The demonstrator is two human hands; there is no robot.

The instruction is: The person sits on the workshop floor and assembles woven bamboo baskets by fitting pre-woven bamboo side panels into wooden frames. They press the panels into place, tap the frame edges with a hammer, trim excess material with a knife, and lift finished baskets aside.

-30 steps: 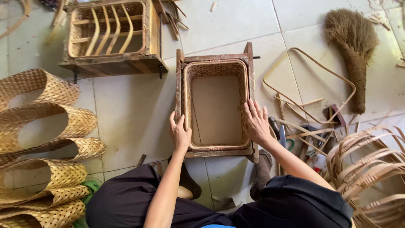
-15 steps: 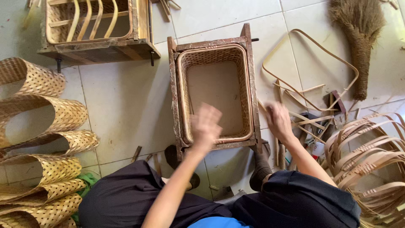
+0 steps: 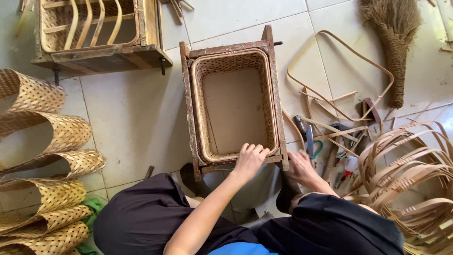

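Woven basket [image 3: 234,106] is sitting inside its wooden frame [image 3: 187,108]; left hand [image 3: 248,160] is curling fingers over the near rim, right hand [image 3: 300,168], fingers loose and empty, is bracing the corner; pressing evenly seems wise.

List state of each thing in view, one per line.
left hand: gripping the basket's near rim
right hand: resting by the frame's near right corner
woven basket: upright, empty, seated inside wooden frame
second frame: holds curved strips
woven sleeves: open, stacked
broom: lying flat
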